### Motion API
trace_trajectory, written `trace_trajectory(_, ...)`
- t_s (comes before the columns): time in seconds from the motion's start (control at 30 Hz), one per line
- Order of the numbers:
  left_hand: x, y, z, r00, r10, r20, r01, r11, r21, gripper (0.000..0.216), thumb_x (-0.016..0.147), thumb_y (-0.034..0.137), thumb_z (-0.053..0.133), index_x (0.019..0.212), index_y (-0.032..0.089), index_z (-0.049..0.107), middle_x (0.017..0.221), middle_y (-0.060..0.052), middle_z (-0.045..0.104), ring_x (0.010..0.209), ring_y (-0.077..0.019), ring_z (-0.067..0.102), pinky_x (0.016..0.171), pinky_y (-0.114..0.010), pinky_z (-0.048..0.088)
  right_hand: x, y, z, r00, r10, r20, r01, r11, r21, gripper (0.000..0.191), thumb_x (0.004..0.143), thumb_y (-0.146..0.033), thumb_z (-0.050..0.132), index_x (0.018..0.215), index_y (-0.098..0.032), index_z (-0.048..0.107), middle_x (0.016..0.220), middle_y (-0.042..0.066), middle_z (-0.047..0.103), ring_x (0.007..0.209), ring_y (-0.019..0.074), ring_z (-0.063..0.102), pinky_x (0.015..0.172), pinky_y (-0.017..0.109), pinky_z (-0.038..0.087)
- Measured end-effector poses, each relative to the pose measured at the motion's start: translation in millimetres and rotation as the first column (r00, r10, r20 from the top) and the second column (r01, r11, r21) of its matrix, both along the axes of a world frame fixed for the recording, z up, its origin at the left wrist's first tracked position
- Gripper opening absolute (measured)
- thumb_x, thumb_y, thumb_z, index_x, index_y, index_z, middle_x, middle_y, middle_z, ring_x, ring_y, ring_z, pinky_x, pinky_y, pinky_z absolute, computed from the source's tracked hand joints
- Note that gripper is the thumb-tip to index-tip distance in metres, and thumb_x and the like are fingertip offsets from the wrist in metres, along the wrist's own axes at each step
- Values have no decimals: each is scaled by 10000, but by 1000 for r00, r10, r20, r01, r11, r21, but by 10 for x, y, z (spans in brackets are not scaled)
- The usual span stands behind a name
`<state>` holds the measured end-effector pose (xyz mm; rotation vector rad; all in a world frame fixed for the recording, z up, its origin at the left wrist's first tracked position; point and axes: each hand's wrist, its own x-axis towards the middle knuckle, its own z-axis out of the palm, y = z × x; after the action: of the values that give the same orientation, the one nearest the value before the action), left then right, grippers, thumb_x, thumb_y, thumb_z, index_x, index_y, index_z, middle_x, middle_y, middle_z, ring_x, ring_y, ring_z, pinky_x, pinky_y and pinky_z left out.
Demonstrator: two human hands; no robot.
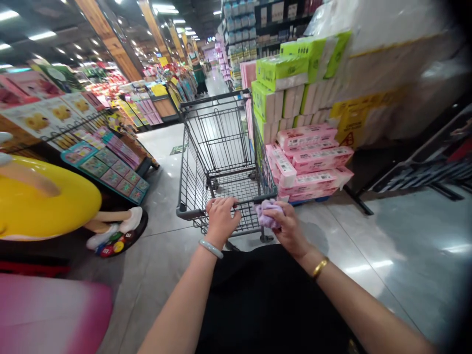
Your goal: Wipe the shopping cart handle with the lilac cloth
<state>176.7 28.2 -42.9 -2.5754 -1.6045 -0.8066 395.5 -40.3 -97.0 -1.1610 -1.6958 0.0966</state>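
A grey wire shopping cart [225, 132] stands on the floor right in front of me, its basket showing only bare wire. On the left part of its handlebar [248, 200] lies my left hand [221, 221], fingers wrapped over the bar. Bunched in my right hand [289, 228] is a crumpled lilac cloth [270, 213], held beside the right end of the bar. Whether that hand also touches the bar I cannot tell, since the cloth covers the spot.
Green [282, 73] and pink packs [313, 157] are stacked close along the cart's right side. A yellow mascot figure [47, 196] and a display rack [106, 167] stand at left. Farther up the aisle is a person in a green apron [199, 73]. A black metal stand [357, 200] juts out at right.
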Motion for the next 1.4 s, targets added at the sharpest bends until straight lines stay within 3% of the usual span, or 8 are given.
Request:
trace_trajectory(0.2,-193,-57,48,998,65,-5,-65,998,0,128,920,328,579,938,247,676,959,-10,747,999,-221,652,1001,-413,357,-45,92,174,999,-51,7,51,996,67,447,829,-74,620,1190,-328,689,1248,82,534,1191,315,550,1032,536,484)
trace_trajectory(0.43,95,-168,73,999,-47,24,46,998,45,365,1012,390,498,1350,274,574,1340,-47,673,1346,-222,520,1165,-449,240,-125,170,158,999,-40,-10,41,998,54,435,813,-77,619,1171,-316,683,1231,85,542,1190,306,559,1034,524,487)
trace_trajectory(0.63,337,-161,-27,992,-128,5,128,992,-14,359,1014,265,468,1352,204,570,1233,-70,717,1123,-213,636,1007,-399,389,-140,174,124,994,-70,-83,71,997,17,489,745,-74,676,1181,-295,664,1225,82,552,1205,294,556,1058,515,477)
trace_trajectory(0.83,151,-211,-14,995,-102,0,102,995,-24,253,1005,380,523,1187,261,653,1138,-31,731,1082,-216,627,951,-387,388,-67,309,220,992,43,-115,-46,999,-23,443,748,-64,669,1136,-279,671,1159,69,600,1142,259,593,1016,475,501)
trace_trajectory(0.97,45,-266,-11,999,-39,-2,39,999,-14,304,1004,483,492,1073,247,671,1058,-38,732,1021,-226,624,929,-389,380,-96,339,315,996,25,-80,-27,999,-28,531,706,-12,633,1160,-285,669,1195,71,591,1171,268,585,1036,498,490)
trace_trajectory(1.13,-149,-332,-3,999,6,-35,-7,1000,-19,295,996,475,500,986,239,676,968,-40,722,964,-228,619,899,-383,371,-202,325,351,977,183,109,-184,983,0,503,745,-16,635,1162,-291,692,1291,85,569,1219,276,567,1032,483,501)
trace_trajectory(1.3,-412,-384,10,999,36,-8,-37,999,-19,351,1025,428,401,854,242,645,873,-31,696,897,-215,602,874,-375,361,-298,531,355,990,61,128,-65,998,23,508,747,5,618,1154,-289,698,1221,89,611,1198,274,573,1025,483,505)
trace_trajectory(1.4,-546,-390,5,998,65,7,-65,998,-4,369,1022,397,393,768,235,607,806,-22,675,854,-208,587,857,-370,356,-419,597,334,972,152,181,-164,985,56,513,754,-11,632,1167,-307,701,1254,88,595,1196,267,569,1013,457,513)
